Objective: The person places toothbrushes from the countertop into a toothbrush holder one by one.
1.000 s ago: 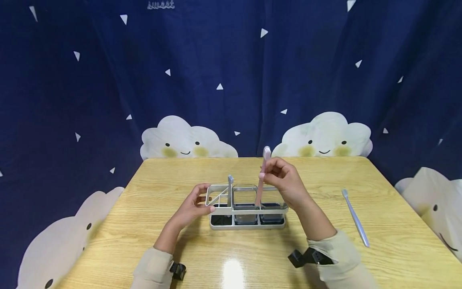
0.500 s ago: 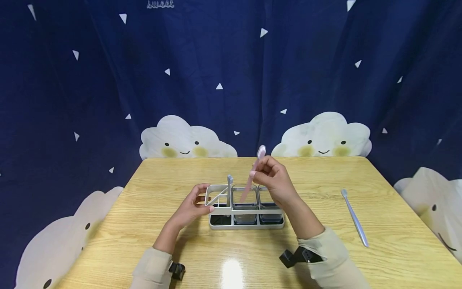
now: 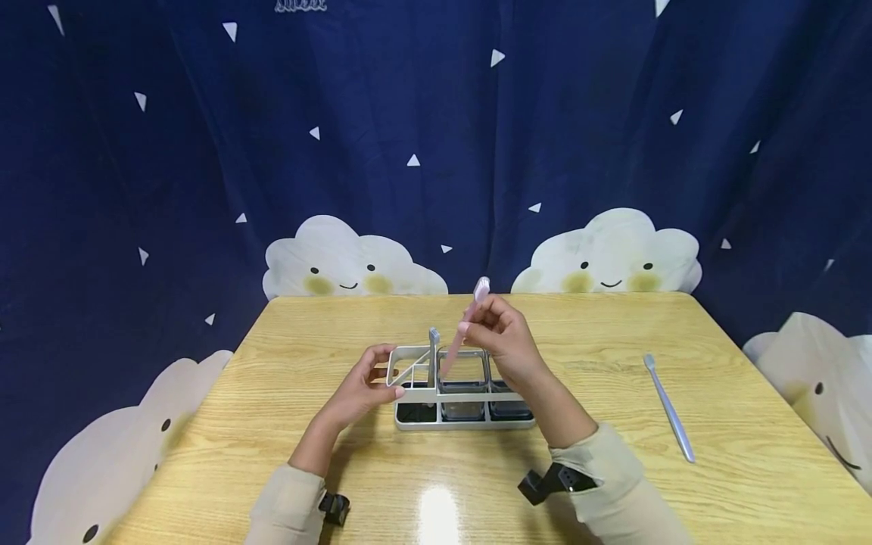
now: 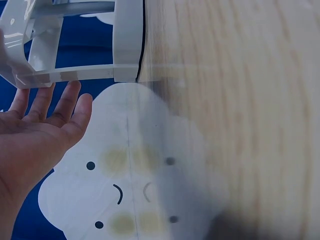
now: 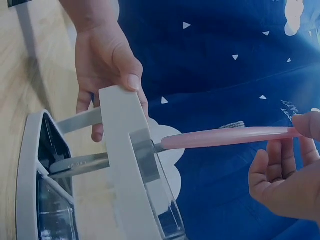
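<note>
A white toothbrush holder (image 3: pixel 418 395) with clear cups (image 3: pixel 463 410) stands on the table. My left hand (image 3: pixel 357 384) grips its left end, thumb at the front of the top rail and fingers behind. In the right wrist view, that thumb presses the rail (image 5: pixel 122 120). My right hand (image 3: pixel 507 341) pinches a pink toothbrush (image 3: pixel 455 350) near its bristle head, which points up. The handle slants down to the left, its lower end over the left side of the middle cup section. A grey-blue toothbrush (image 3: pixel 432 362) stands upright in the holder beside it.
Another light blue toothbrush (image 3: pixel 670 412) lies on the wooden table (image 3: pixel 586 325) at the right. A dark blue curtain (image 3: pixel 381 98) with white clouds hangs behind the table's far edge. Each wrist carries a black strap-on camera.
My right hand has moved left with the pink toothbrush, which now tilts more. Its lower end went from the divider between the cups to the middle cup's left side. My left hand stays put.
</note>
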`<control>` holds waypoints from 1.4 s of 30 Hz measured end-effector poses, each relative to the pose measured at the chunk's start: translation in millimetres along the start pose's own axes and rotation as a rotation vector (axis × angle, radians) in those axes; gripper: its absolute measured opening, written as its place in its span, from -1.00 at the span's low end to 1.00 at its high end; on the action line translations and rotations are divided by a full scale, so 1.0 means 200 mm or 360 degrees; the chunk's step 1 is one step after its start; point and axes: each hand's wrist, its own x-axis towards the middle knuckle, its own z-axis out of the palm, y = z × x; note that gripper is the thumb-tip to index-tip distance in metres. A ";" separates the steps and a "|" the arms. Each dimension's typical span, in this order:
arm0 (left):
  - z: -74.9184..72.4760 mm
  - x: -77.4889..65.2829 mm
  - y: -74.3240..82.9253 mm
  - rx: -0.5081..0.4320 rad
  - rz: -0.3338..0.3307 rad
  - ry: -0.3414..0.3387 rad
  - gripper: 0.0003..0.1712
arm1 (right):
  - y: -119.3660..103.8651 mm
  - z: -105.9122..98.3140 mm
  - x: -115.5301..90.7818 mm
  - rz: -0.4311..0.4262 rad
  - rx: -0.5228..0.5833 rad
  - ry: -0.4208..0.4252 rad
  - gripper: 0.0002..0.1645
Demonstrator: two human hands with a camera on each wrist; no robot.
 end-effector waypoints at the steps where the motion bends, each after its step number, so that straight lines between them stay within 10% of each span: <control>1: 0.00 0.00 0.00 0.0006 0.0002 0.0000 -0.20 | 0.00 0.01 0.00 0.0006 0.0003 -0.0007 -0.81; 25: 0.00 0.00 0.00 -0.0022 0.0030 -0.0012 -0.18 | 0.16 0.03 0.00 0.0197 -0.0131 0.0002 -0.92; 42: -0.02 0.02 -0.04 -0.0032 0.0047 -0.0015 -0.18 | 0.24 0.05 -0.01 0.0314 -0.0549 0.0029 -0.88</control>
